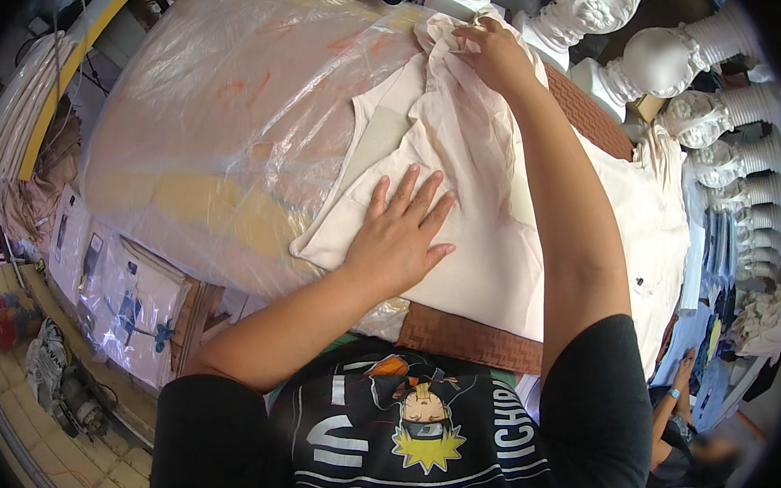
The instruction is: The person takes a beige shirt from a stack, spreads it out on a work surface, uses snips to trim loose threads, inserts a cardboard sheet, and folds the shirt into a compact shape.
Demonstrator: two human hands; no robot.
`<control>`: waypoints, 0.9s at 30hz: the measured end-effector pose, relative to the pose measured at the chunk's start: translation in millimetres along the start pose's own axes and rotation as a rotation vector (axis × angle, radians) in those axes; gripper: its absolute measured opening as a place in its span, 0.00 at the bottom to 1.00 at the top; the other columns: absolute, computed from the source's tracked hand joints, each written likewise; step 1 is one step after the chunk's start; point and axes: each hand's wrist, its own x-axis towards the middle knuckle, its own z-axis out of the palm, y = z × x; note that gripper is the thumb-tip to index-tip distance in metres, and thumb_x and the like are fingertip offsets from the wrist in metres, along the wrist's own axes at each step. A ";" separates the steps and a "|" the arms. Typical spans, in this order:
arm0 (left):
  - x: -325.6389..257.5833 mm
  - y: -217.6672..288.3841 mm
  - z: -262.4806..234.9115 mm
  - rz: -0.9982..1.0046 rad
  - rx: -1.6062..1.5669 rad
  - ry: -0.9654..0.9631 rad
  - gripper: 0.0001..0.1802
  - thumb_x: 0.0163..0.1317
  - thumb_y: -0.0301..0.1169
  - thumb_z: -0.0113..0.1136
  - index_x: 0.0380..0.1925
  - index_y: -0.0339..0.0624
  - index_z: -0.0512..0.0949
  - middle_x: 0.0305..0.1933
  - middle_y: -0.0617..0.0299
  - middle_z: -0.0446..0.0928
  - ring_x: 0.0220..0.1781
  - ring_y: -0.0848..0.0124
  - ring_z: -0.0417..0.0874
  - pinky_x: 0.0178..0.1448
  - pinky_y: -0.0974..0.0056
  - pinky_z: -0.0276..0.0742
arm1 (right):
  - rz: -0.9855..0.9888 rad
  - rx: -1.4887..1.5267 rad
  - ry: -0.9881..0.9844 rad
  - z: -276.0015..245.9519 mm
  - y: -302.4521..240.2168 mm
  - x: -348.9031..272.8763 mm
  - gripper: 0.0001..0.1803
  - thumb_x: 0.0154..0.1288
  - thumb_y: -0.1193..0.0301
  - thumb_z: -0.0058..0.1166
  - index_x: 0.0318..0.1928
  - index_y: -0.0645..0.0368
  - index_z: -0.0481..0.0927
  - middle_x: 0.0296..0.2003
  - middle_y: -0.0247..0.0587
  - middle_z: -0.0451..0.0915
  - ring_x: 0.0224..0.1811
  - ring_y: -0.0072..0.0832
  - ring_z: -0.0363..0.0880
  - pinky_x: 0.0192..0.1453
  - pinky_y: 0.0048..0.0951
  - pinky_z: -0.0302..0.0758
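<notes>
A pale cream garment (480,159) lies spread over a padded work surface, bunched into folds at its far end. My left hand (405,231) rests flat on its near left part, fingers spread. At the far end my right hand (497,58) reaches across with bent fingers, closed on the bunched cloth. More pale cream cloth (640,218) hangs at the right, beyond my right forearm. A brown textured mat (470,337) shows beneath the garment at the near edge and again at the far right.
A large plastic-wrapped bundle (227,112) fills the left of the work surface. White ornate columns (666,64) line the far right. Folded garments in clear plastic (133,306) lie at the near left. Another person's arm (667,403) shows at the lower right, beside blue clothes (690,341).
</notes>
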 end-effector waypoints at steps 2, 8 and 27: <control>-0.5 0.1 -0.6 -0.007 -0.002 -0.013 0.33 0.61 0.49 0.53 0.63 0.45 0.64 0.70 0.52 0.56 0.74 0.52 0.48 0.71 0.42 0.42 | 0.081 -0.132 -0.148 9.6 12.3 14.2 0.13 0.58 0.69 0.51 0.44 0.46 0.83 0.49 0.44 0.77 0.50 0.42 0.76 0.51 0.38 0.75; 0.2 1.7 -3.7 -0.032 -0.062 -0.003 0.31 0.60 0.46 0.55 0.61 0.43 0.66 0.69 0.51 0.57 0.73 0.51 0.50 0.71 0.43 0.44 | 0.126 -0.135 -0.010 -73.1 -2.3 27.3 0.08 0.57 0.66 0.54 0.37 0.50 0.82 0.37 0.41 0.80 0.42 0.40 0.79 0.44 0.39 0.75; 156.6 -21.4 -117.4 0.128 -0.725 0.256 0.11 0.56 0.30 0.60 0.39 0.40 0.75 0.35 0.59 0.80 0.37 0.70 0.80 0.42 0.66 0.75 | -0.596 -0.016 -0.138 -201.6 -70.3 -79.1 0.08 0.53 0.64 0.61 0.29 0.54 0.79 0.30 0.33 0.81 0.44 0.38 0.77 0.55 0.38 0.70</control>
